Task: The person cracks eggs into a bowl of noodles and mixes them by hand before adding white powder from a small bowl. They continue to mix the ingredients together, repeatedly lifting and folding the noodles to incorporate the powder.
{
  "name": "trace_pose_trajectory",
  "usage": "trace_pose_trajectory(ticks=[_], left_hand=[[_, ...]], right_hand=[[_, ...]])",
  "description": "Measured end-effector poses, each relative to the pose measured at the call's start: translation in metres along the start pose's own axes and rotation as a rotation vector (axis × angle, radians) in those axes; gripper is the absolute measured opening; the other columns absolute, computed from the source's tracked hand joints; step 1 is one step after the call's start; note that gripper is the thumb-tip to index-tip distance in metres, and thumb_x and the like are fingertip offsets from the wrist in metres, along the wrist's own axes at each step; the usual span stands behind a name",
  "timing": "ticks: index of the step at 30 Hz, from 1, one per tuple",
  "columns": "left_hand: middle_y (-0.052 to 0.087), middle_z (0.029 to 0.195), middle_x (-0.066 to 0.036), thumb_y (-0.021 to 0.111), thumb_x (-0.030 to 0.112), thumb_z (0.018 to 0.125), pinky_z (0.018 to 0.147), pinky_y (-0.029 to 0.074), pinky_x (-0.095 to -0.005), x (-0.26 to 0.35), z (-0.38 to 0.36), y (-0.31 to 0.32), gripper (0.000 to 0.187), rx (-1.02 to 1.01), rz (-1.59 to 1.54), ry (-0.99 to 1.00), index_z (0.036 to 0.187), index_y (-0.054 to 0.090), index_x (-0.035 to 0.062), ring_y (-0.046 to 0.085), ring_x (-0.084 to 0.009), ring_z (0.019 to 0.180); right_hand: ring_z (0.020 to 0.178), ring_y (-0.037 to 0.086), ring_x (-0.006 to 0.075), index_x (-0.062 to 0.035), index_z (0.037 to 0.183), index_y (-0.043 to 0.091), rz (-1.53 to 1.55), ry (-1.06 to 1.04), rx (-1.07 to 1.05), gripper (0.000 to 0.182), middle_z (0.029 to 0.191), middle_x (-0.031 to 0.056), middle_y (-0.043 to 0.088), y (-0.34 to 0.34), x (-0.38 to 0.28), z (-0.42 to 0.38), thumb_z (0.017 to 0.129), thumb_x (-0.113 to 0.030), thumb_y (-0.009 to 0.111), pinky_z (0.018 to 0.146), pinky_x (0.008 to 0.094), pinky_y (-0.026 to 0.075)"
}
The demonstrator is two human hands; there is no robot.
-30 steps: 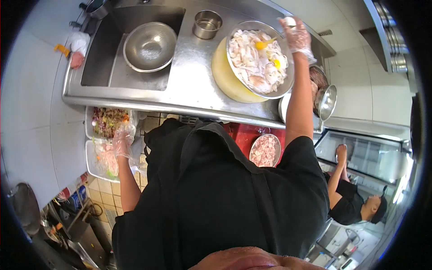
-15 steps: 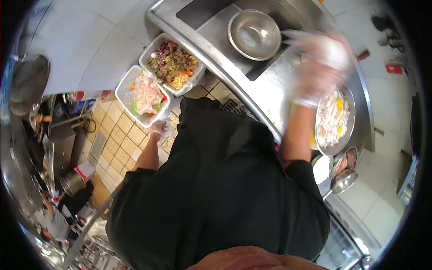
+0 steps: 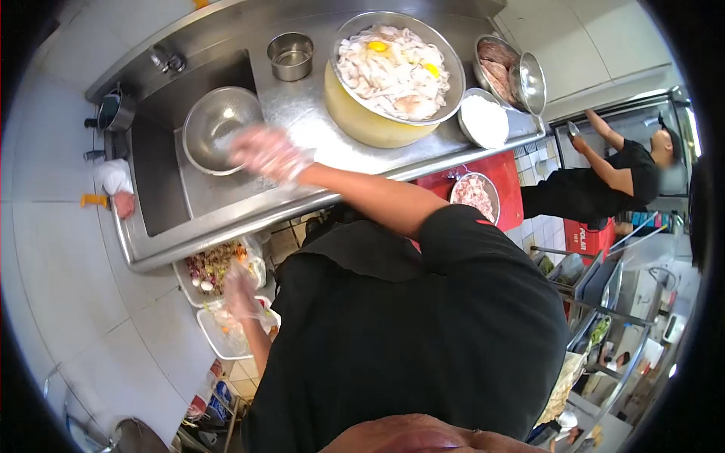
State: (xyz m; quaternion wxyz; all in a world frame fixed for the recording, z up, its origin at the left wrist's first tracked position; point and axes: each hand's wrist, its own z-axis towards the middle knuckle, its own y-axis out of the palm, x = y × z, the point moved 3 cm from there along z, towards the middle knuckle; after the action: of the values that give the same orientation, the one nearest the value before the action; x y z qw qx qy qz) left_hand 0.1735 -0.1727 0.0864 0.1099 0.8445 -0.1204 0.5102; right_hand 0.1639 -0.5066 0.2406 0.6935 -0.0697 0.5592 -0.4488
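Observation:
My right hand [image 3: 270,153], in a clear plastic glove and blurred by motion, is over the front right rim of a steel bowl [image 3: 200,132] in the sink. Its fingers are smeared there, so I cannot tell whether they grip the rim. Lower left, my gloved left hand [image 3: 242,293] has its fingers stretched out above two lined white bins. One bin [image 3: 189,291] contains mixed food scraps; plastic and scraps lie in the other [image 3: 219,351]. On the counter, a large pot [image 3: 359,121] holds pale sliced meat or seafood with several egg yolks [image 3: 377,47].
A small steel pot [image 3: 291,57] stands behind the sink [image 3: 155,166]. Right of the big pot are a bowl of white powder [image 3: 485,121] and a bowl of meat [image 3: 498,72]. Chopped meat [image 3: 473,195] sits on a red surface [image 3: 510,185]. A person [image 3: 604,174] works at far right.
My view has turned toward the sink and counter. My right hand has moved from beside the big pot to the steel bowl. My left hand has shifted up over the bins.

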Motion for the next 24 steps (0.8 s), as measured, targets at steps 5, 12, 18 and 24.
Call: trace_pose_trajectory(ticks=[5,12,18,24], left_hand=[[0.055,0.103,-0.006,0.051,0.028,0.084,0.076,0.042,-0.0260,0.165,0.045,0.179,0.031,-0.395,0.175,0.326,0.105,0.056,0.0047,0.053,-0.0147,0.092],[0.050,0.118,-0.013,0.052,0.039,0.081,0.091,0.037,-0.0341,0.174,0.080,0.509,0.050,-0.781,0.658,0.728,0.116,0.050,0.0039,0.048,-0.0274,0.106],[0.048,0.120,-0.017,0.051,0.036,0.080,0.092,0.035,-0.0356,0.117,0.111,0.622,0.051,-0.653,0.691,0.742,0.119,0.045,0.0039,0.047,-0.0301,0.109],[0.057,0.104,-0.019,0.052,0.023,0.078,0.080,0.042,-0.0371,0.098,0.107,0.597,0.028,-0.588,0.816,0.705,0.101,0.060,0.0078,0.055,-0.0314,0.093]], right_hand=[[0.095,0.052,0.0302,-0.0045,0.105,0.055,-0.399,0.195,0.734,0.039,0.103,0.0133,0.056,-0.231,0.167,-0.065,0.078,-0.033,0.057,0.083,0.0374,0.041],[0.122,0.030,0.0329,-0.0015,0.132,0.022,-0.523,0.827,0.503,0.091,0.133,0.0220,0.028,-0.271,0.303,-0.081,0.068,-0.056,0.056,0.100,0.0375,0.024],[0.124,0.026,0.0352,-0.0024,0.123,0.040,-0.701,0.361,0.138,0.068,0.129,0.0229,0.034,-0.244,0.265,-0.013,0.072,-0.046,0.049,0.106,0.0397,0.011],[0.101,0.051,0.0326,-0.0092,0.104,0.059,-0.334,0.355,-0.052,0.033,0.106,0.0198,0.055,-0.265,0.251,-0.042,0.073,-0.017,0.052,0.088,0.0378,0.040]])
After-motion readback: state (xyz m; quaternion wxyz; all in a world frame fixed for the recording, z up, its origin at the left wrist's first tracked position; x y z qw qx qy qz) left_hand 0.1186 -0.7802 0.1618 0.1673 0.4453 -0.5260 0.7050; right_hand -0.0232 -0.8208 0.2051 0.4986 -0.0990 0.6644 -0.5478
